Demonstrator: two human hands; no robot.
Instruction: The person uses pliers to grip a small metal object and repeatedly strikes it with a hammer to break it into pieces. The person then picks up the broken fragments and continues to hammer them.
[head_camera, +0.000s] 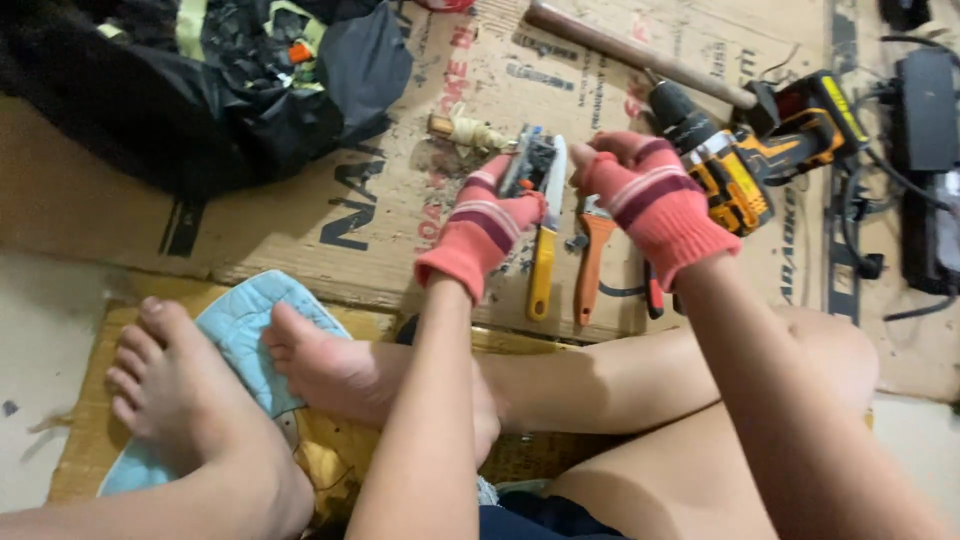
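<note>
Flattened cardboard (380, 215) on the floor, tools strewn about, your bare legs crossed just below. Your left hand (485, 228) is closed around a small metal part (535, 165), held above the cardboard; your right hand (645, 195) pinches at its edge. Loose knit gloves could let it slip onto the pliers (592, 262) or your shins.

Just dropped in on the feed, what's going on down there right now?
A person sits cross-legged on the floor, both hands in red striped knit gloves. The left hand and right hand together hold a small metal part above a sheet of cardboard. Below it lie a yellow-handled tool and orange-handled pliers. A yellow and black cordless drill and a wooden-handled hammer lie beside the right hand.
</note>
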